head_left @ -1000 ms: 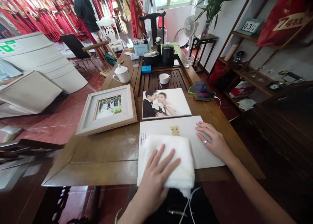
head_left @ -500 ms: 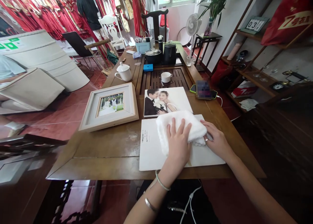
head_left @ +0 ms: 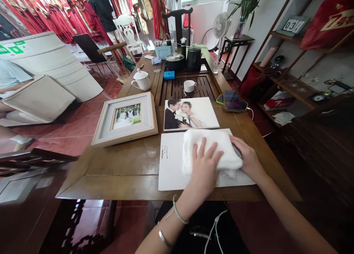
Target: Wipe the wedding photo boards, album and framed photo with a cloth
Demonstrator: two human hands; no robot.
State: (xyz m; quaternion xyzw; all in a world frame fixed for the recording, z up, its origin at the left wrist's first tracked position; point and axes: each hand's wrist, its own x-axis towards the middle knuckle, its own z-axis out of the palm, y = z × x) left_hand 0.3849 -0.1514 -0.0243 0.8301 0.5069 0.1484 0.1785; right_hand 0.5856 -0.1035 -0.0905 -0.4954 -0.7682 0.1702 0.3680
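1. Head view: the left hand [head_left: 204, 170] lies open, fingers spread flat, on a folded white towel [head_left: 226, 142]; the right hand [head_left: 249, 161] curls its fingers at the towel's right side, and whether they grip it cannot be told.
2. The towel rests on a white panel [head_left: 172, 172] near the near edge of the table [head_left: 124, 163].
3. A white cup [head_left: 189, 86] stands on the slatted tray [head_left: 203, 87]; its contents cannot be made out.
4. A lidded white mug [head_left: 142, 81] stands near the table's left edge, its inside hidden.
5. Toward the far edge, a blue caddy [head_left: 163, 53] holds small upright items [head_left: 160, 43], left of a lidded black pot [head_left: 175, 64].
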